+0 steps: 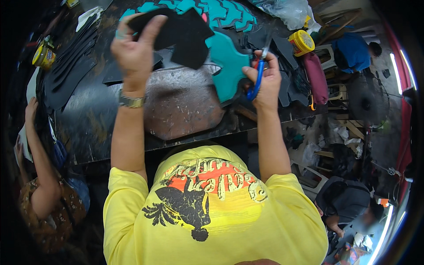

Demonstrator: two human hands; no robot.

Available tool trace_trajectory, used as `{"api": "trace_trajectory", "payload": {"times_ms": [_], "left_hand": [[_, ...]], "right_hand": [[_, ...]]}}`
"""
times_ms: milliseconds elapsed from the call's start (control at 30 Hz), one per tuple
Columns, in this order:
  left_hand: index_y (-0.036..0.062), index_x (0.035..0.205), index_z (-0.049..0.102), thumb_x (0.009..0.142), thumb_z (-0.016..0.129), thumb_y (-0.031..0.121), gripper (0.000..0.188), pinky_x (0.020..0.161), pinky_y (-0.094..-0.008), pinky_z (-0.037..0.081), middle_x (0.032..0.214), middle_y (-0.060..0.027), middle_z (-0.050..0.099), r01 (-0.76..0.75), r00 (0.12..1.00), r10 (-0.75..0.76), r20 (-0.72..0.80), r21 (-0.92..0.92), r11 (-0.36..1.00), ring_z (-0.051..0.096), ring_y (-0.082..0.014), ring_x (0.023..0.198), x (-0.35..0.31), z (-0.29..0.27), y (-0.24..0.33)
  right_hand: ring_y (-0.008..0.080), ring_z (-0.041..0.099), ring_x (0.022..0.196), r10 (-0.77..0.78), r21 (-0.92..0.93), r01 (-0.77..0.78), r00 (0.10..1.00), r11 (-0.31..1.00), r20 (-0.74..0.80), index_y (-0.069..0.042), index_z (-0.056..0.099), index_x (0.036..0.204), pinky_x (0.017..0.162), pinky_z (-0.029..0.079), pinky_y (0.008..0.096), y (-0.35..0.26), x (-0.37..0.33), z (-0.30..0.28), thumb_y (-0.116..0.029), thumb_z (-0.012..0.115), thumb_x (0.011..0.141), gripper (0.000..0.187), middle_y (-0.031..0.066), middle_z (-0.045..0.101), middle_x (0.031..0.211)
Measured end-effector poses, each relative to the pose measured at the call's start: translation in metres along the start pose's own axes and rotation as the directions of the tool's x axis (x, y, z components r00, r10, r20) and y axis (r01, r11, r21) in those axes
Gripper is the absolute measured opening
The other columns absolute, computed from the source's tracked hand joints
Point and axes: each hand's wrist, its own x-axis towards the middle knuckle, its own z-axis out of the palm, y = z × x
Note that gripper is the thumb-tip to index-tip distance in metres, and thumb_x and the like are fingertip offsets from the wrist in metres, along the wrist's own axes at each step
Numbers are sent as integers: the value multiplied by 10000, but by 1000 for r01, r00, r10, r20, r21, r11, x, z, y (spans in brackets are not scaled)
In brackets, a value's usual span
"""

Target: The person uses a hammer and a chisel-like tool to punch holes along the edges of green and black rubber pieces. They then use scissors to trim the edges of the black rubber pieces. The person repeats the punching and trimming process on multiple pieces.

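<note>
My left hand, a watch on its wrist, is raised over the table and pinches a dark, flat cut piece between thumb and fingers. Its angular lower part hangs to the right. My right hand grips blue-handled scissors, their blades pointing away from me. Between the hands is a curved teal cut piece, its right edge at my right thumb; whether the thumb holds it I cannot tell. Beneath lies a worn brown board on the dark table.
Teal cut pieces lie along the far side. Dark strips are stacked left, near a yellow-lidded jar. Another yellow tub and a maroon roll stand right. A co-worker's arm reaches in at left; a fan stands right.
</note>
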Motion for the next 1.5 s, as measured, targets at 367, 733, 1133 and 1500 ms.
{"api": "trace_trajectory", "payload": {"times_ms": [367, 733, 1133, 1500], "left_hand": [[179, 1657, 78, 594, 999, 221, 1407, 952, -441, 570, 1398, -288, 596, 226, 792, -562, 241, 739, 635, 706, -444, 1100, -92, -49, 46], [80, 1544, 368, 802, 848, -26, 890, 904, -330, 597, 1237, -127, 707, 573, 812, -568, 135, 0, 819, 705, -175, 1050, -124, -35, 49], [-29, 1053, 749, 925, 772, 82, 171, 724, -233, 591, 1002, -68, 767, 839, 534, -798, 280, -294, 458, 712, -93, 834, -126, -26, 63], [-28, 1038, 746, 932, 765, 106, 172, 671, -235, 593, 952, -61, 765, 861, 503, -800, 328, -274, 429, 718, -92, 802, -125, -21, 70]], "right_hand": [[30, 549, 709, -233, -204, 235, 972, 950, 34, -43, 595, 1308, 587, 434, 195, -29, -11, -8, -65, 842, 876, 498, -8, 622, 877], [35, 495, 540, 777, -427, -652, 561, 627, 284, -57, 500, 1087, 483, 358, 225, -25, -139, -7, -184, 872, 867, 450, -11, 589, 686], [25, 481, 654, 663, -351, -563, 603, 748, 444, -37, 613, 1025, 591, 389, 205, -4, -147, -31, -230, 793, 931, 280, -43, 534, 776], [27, 459, 697, 518, -439, -299, 645, 847, 562, -24, 597, 980, 610, 393, 222, -11, -137, -12, -194, 777, 929, 253, -34, 529, 800]]}}
